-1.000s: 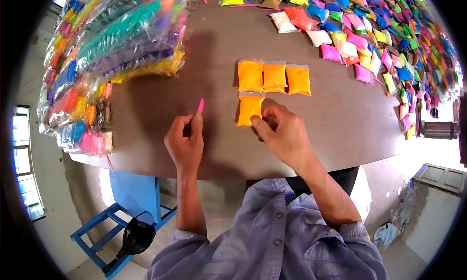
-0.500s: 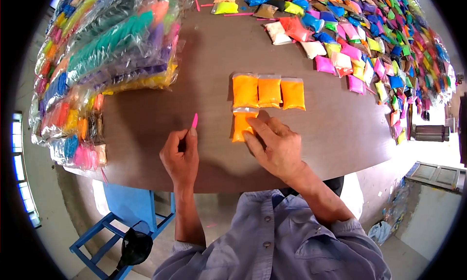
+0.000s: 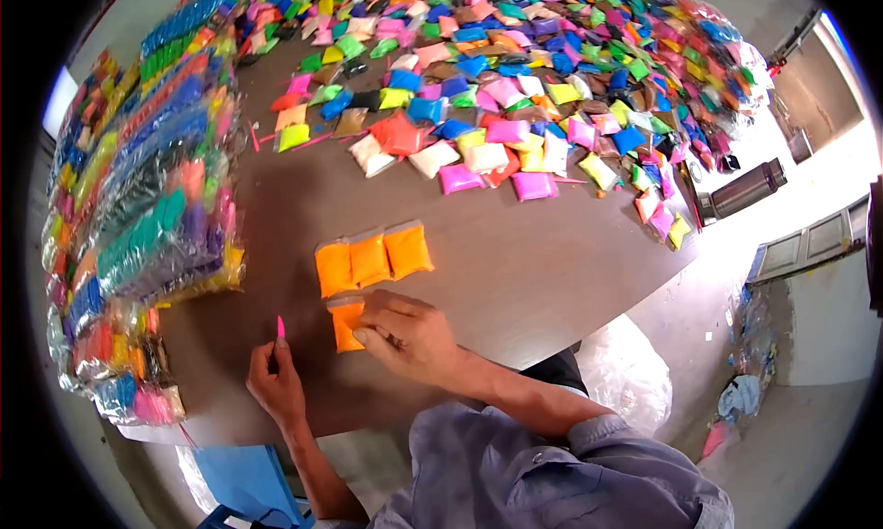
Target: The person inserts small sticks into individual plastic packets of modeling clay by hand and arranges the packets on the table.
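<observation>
My left hand point(image 3: 275, 378) is closed around a small pink pointed plastic stick point(image 3: 280, 327), its tip sticking up above the thumb. My right hand point(image 3: 409, 337) has thumb and fingers on the right edge of a small orange packet point(image 3: 345, 328), which lies on the table and is partly covered by the fingers. Just above that packet, three more orange packets lie side by side in a row: a left one point(image 3: 334, 271), a middle one point(image 3: 370, 259) and a right one point(image 3: 407, 251). All have clear top edges.
Stacked clear bags of coloured packets point(image 3: 156, 216) line the table's left side. A large spread of loose multicoloured packets point(image 3: 515, 87) covers the far side. A metal flask point(image 3: 747, 189) is at right, and a blue chair point(image 3: 246, 481) stands below the table's front edge.
My view has swung to the right and up, showing more of the loose packets and the flask. Both hands keep their holds, and the orange packets stay in the same arrangement.
</observation>
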Demonstrator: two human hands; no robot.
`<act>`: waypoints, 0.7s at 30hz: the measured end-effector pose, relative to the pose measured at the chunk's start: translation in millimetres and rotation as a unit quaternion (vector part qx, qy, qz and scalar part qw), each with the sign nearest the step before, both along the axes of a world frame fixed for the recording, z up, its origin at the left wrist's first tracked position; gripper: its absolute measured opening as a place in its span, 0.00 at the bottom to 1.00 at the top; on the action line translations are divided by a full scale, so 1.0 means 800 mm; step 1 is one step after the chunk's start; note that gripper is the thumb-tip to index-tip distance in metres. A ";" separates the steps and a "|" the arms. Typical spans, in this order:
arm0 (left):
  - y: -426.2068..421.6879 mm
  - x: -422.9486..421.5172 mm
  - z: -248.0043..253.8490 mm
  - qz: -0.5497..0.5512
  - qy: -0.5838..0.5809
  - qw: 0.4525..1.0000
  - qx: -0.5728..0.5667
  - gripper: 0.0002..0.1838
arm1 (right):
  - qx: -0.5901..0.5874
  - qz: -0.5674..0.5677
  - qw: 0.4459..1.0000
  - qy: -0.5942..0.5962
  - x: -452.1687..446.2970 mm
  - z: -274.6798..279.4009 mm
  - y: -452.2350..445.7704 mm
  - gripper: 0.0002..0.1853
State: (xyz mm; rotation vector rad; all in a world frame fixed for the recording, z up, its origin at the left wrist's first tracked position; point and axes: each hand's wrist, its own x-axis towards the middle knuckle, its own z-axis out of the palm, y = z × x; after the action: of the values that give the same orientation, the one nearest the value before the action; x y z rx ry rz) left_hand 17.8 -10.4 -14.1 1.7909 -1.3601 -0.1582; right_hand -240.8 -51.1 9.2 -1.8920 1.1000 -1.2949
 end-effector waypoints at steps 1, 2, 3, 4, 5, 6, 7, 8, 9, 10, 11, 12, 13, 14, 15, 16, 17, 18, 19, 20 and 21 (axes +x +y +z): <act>0.000 0.000 0.000 0.003 0.002 1.000 0.001 0.10 | 0.001 0.019 0.998 -0.053 -0.004 -0.004 -0.002 0.09; 0.000 0.000 0.002 0.007 0.004 1.000 0.003 0.10 | -0.004 0.013 0.998 -0.057 -0.008 -0.007 -0.002 0.09; -0.001 -0.002 0.004 0.003 0.001 1.000 -0.003 0.10 | 0.008 0.027 0.994 -0.103 -0.013 -0.008 -0.004 0.09; -0.001 -0.004 0.006 0.009 0.003 1.000 0.005 0.11 | 0.020 0.043 0.988 -0.147 -0.018 -0.009 -0.007 0.10; -0.001 -0.005 0.008 0.017 0.006 1.000 0.015 0.13 | 0.014 0.043 0.988 -0.149 -0.025 -0.013 -0.003 0.10; -0.001 -0.005 0.009 0.018 0.003 1.000 0.010 0.13 | 0.014 0.026 0.988 -0.151 -0.032 -0.015 0.005 0.11; -0.001 -0.005 0.006 0.017 -0.003 1.000 0.005 0.13 | 0.015 0.009 0.988 -0.152 -0.041 -0.019 0.010 0.11; -0.001 -0.004 0.003 0.017 -0.008 1.000 0.001 0.14 | 0.014 0.010 0.988 -0.154 -0.056 -0.023 0.015 0.11; -0.001 -0.003 0.000 0.017 -0.010 1.000 -0.001 0.14 | 0.040 -0.009 0.993 -0.107 -0.076 -0.022 0.019 0.11; -0.002 -0.002 -0.003 0.025 -0.015 1.000 -0.001 0.14 | 0.066 -0.027 0.996 -0.058 -0.096 -0.015 0.022 0.11; -0.002 -0.003 -0.005 0.032 -0.018 0.999 0.000 0.15 | 0.072 -0.085 0.993 -0.030 -0.115 -0.007 0.024 0.09; -0.002 -0.003 -0.005 0.033 -0.019 0.999 0.000 0.15 | 0.079 -0.142 0.987 -0.001 -0.136 0.011 0.020 0.08; -0.002 -0.003 -0.004 0.025 -0.037 0.999 -0.007 0.14 | 0.039 -0.166 0.985 0.000 -0.158 0.021 0.006 0.06; -0.002 -0.003 -0.003 0.016 -0.057 0.998 -0.015 0.13 | -0.001 -0.189 0.982 0.000 -0.182 0.030 -0.012 0.07; -0.002 -0.002 -0.005 0.017 -0.058 0.998 -0.014 0.13 | -0.046 -0.221 0.974 0.017 -0.208 0.029 -0.032 0.08; -0.004 -0.001 -0.006 0.015 -0.054 0.998 -0.015 0.14 | -0.092 -0.252 0.963 0.034 -0.235 0.024 -0.056 0.10; -0.006 -0.001 -0.006 0.013 -0.049 0.999 -0.015 0.16 | -0.114 -0.286 0.949 0.071 -0.263 0.022 -0.080 0.11; -0.006 -0.003 -0.004 0.013 -0.052 0.998 -0.015 0.16 | -0.135 -0.319 0.932 0.108 -0.290 0.024 -0.104 0.12; -0.005 -0.006 0.000 0.023 -0.051 0.998 -0.002 0.16 | -0.102 -0.335 0.929 0.122 -0.311 0.033 -0.125 0.12; -0.005 -0.008 0.002 0.033 -0.050 0.998 0.011 0.16 | -0.068 -0.350 0.924 0.135 -0.329 0.042 -0.146 0.12; -0.006 -0.007 0.002 0.034 -0.054 0.998 0.011 0.16 | -0.068 -0.356 0.917 0.163 -0.345 0.048 -0.168 0.11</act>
State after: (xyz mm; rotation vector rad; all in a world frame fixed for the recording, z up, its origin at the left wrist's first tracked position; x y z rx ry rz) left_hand 12.1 -15.4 -12.4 1.8838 -1.3746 -0.0405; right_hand -516.5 -185.7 47.8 -1.9206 2.0591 -1.4742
